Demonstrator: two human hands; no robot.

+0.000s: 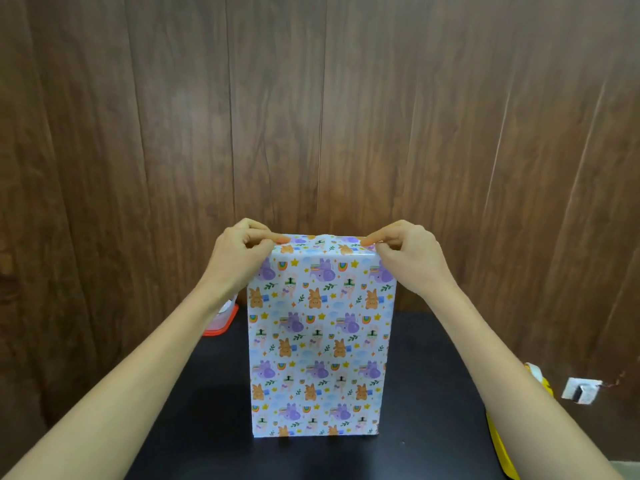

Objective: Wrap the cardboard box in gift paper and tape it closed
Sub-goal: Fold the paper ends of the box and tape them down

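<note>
Head view, looking down our own forearms. The box (318,341) stands on end with the black table (207,410) under it, tall face toward us. Standing it up puts the open end at the top, where both hands can reach it.

- Left hand (239,258): at the box's top left corner. The forefinger lies straight along the top edge, and the thumb and remaining fingers are curled in, pinching the gift paper (322,289) at the corner.
- Right hand (408,258): the same at the box's top right corner, with the forefinger along the edge and the rest curled onto the paper.
- We judge this to be the end fold. The forefingers press the paper flat on the top, and the pinches crease the side flaps at the corners. We see no tape on this end yet.

Look of the box: the near face is fully covered and no cardboard shows. The paper is white and glossy, printed with orange bunnies, purple elephants, rainbows, stars and leaves. It lies smooth and tight, with crisp side edges and a slight buckle at the top middle. We see no seam on this face.

Left of the box and behind it is a clear container with a red lid (221,320), partly hidden by the left forearm. Right of the box is a yellow item (498,431), which we cannot identify.
</note>
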